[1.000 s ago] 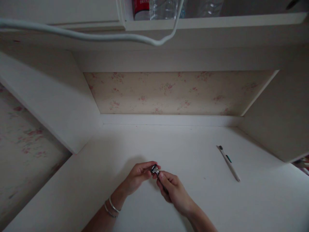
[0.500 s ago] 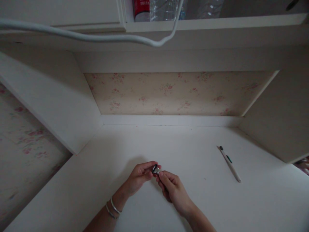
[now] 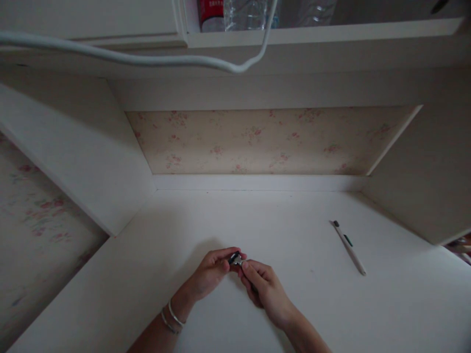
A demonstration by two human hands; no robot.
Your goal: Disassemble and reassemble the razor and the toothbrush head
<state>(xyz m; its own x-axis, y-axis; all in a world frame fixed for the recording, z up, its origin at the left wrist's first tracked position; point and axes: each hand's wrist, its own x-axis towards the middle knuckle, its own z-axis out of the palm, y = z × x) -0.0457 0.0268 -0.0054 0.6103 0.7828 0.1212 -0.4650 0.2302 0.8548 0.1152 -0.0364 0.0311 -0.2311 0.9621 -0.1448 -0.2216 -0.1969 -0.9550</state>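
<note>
Both hands meet over the white desk (image 3: 206,220), near its front middle. My left hand (image 3: 211,272) pinches one end of a small black and silver metal object (image 3: 234,258), perhaps a clip. My right hand (image 3: 261,289) grips the same object from the other side, fingers curled round its lower part. Most of the object is hidden between the fingers. Thin bangles circle my left wrist.
A white pen (image 3: 349,247) with a dark tip lies on the desk to the right. White side panels close the desk in left and right, floral wallpaper behind. A shelf above holds plastic bottles (image 3: 243,10); a white cable (image 3: 147,59) droops below it.
The hands have hardly moved; the small metal object has turned slightly between the fingers. The view has shifted a little.
</note>
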